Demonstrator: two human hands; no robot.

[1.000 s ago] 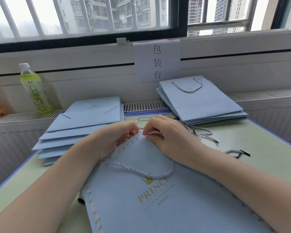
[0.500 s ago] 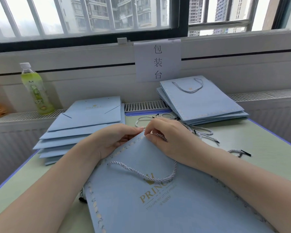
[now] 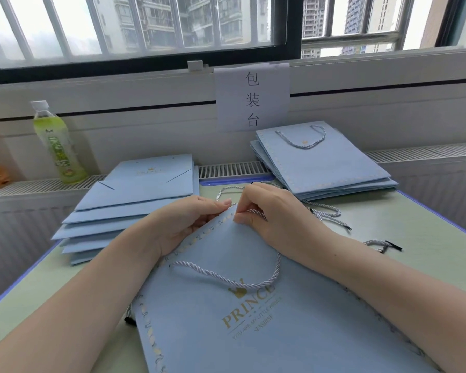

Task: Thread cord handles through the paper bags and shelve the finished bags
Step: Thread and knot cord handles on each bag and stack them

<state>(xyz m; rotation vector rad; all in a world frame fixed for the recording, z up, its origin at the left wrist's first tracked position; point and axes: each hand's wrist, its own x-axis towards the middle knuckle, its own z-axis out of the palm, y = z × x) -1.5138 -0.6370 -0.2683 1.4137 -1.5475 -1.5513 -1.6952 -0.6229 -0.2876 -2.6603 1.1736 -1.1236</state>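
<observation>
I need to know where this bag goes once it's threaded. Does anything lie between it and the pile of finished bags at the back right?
Yes. Loose cords lie on the table between the bag and the finished pile, some touching the pile's near edge. They lie flat, so lifting the bag over should probably clear them. Both hands hold the bag's top edge.

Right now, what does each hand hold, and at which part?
Left hand grips the bag at its top edge; right hand pinches the cord near that edge.

two hands [image 3: 199,219], two bag stacks [image 3: 135,200], two bottles [image 3: 57,144]
</observation>
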